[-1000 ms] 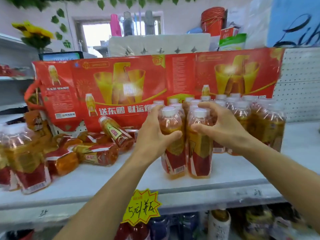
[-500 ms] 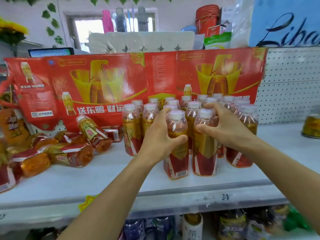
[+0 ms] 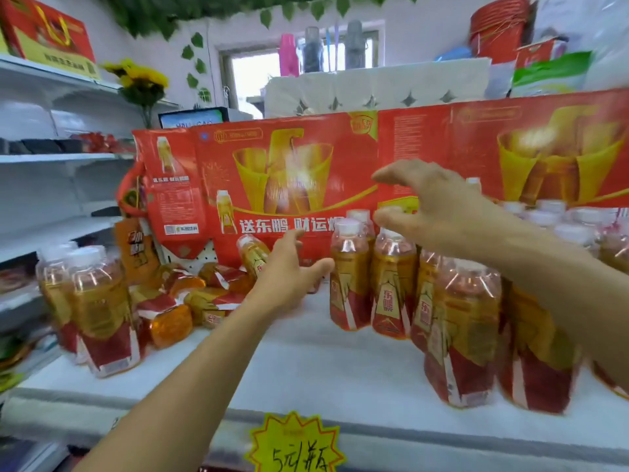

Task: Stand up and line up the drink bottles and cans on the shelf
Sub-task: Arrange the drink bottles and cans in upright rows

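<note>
Now left hand [image 3: 289, 277] spread, reaching toward fallen bottles [image 3: 190, 301]; right hand [image 3: 432, 206] splayed (empty) above standing bottles [image 3: 391, 284].

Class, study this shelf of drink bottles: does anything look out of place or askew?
Yes. Several bottles lie on their sides in a heap at the shelf's left rear, and one leaning bottle tilts against the red backing card, while the upright bottles on the right stand in rows.

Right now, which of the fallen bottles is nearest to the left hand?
The tilted bottle leaning against the red carton at the back, cap up-left, just beside the left hand. The other fallen bottles lie further left in a heap.
</note>
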A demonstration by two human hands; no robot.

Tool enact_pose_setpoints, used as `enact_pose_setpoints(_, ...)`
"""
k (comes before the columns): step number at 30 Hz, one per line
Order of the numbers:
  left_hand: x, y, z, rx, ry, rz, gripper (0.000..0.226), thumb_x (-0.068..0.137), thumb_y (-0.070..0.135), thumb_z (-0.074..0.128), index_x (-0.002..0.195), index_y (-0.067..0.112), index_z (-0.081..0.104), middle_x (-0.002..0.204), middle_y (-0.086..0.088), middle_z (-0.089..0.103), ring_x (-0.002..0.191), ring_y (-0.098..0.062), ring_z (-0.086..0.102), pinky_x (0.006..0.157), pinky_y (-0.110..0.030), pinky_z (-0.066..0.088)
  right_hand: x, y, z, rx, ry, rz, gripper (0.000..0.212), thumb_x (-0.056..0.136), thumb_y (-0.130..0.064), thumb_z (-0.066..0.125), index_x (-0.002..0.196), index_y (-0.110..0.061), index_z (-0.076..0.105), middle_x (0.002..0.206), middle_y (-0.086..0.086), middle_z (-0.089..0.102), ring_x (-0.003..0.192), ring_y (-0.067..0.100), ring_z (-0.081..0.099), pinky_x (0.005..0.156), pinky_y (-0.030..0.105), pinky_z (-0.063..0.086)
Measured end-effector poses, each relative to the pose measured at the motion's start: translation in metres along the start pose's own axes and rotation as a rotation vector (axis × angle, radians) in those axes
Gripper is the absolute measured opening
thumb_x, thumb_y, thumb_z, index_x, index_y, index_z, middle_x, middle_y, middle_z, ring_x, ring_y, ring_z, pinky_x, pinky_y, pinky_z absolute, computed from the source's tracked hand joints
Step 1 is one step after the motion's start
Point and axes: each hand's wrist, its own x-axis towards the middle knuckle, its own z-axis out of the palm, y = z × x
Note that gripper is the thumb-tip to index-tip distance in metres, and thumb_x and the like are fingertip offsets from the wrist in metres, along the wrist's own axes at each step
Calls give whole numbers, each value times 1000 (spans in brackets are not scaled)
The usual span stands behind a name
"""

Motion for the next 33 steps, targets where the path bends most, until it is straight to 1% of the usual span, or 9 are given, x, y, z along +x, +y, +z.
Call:
enact_pose_setpoints(2,33,-28,-19,23,79,-91,59,81,37,75,127,29,39,112,9,56,112,-15,55,100,-40,47,24,-11,15,-54,-93,-24,51,90,-36,60,138,-26,46,140,-3,49,129,16,42,107,40,37)
enact_pose_setpoints(6,97,-79,-41,79,179,-267,88,71,50,70,142,14,32,134,-11,49,126,-31,48,105,-50,42,68,-23,50,-150,-267,-30,54,90,-39,60,139,-25,44,139,-1,48,128,18,42,104,43,40)
enact_pose_setpoints(10,131,-110,-43,101,172,-369,100,83,42,71,151,9,7,150,-20,27,136,-38,36,111,-49,35,97,-28,79,-147,-333,-10,53,89,-40,62,137,-24,47,138,-3,51,125,17,46,102,39,41)
enact_pose_setpoints(14,148,-125,-39,54,132,-449,114,78,38,79,151,11,-4,150,-22,25,132,-41,40,108,-48,38,111,-30,101,-108,-338,-10,53,90,-38,62,138,-22,46,141,-4,50,126,16,47,102,32,40)
enact_pose_setpoints(19,144,-119,-38,-146,122,-401,121,54,37,91,146,21,13,129,-14,51,104,-34,62,85,-45,55,122,-32,124,-36,-320,36,46,94,-34,58,136,-19,49,138,1,52,124,18,49,98,31,41)
enact_pose_setpoints(24,106,-89,-33,-226,53,-153,100,59,32,93,140,20,34,109,9,59,93,-9,61,76,-27,50,134,-37,138,113,-320,95,51,98,-37,51,145,-19,39,144,5,47,127,22,48,96,29,39)
enact_pose_setpoints(27,85,-76,-31,-233,-75,-60,74,60,32,92,121,30,50,96,17,64,86,3,61,73,-19,48,137,-39,143,154,-379,92,55,97,-44,50,147,-24,39,147,2,44,129,20,47,101,33,40)
enact_pose_setpoints(30,72,-73,-33,-236,-162,-27,74,56,34,94,118,35,55,102,17,68,93,2,64,80,-24,53,132,-41,141,86,-444,51,46,95,-43,56,136,-23,54,126,-2,59,99,13,62,84,29,49)
enact_pose_setpoints(33,70,-75,-42,-232,-307,-42,77,56,35,94,122,32,55,108,12,71,100,-4,66,88,-30,54,126,-45,131,31,-460,-6,44,93,-43,61,130,-20,59,95,-11,58,80,8,56,68,23,44)
